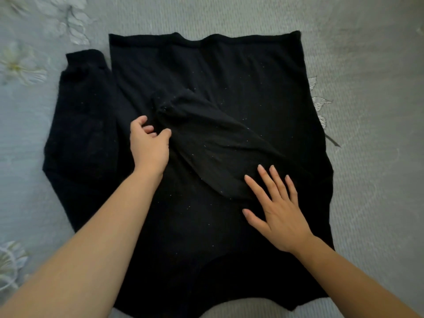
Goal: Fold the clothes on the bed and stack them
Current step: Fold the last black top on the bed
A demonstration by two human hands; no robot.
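Observation:
A black long-sleeved sweater (pixel 229 65) lies spread flat on the bed, hem at the far side and neck near me. One sleeve (pixel 213 138) is folded diagonally across the body. The other sleeve (pixel 85 122) lies straight along the sweater's left side. My left hand (pixel 149 145) rests by the cuff end of the folded sleeve, thumb and fingers curled at the fabric, and I cannot tell whether they pinch it. My right hand (pixel 280 214) lies flat with fingers spread, pressing the shoulder end of that sleeve.
The bed (pixel 367 65) is covered with a pale grey-green quilted spread with white flower prints at the left and right edges. No other clothes are in view.

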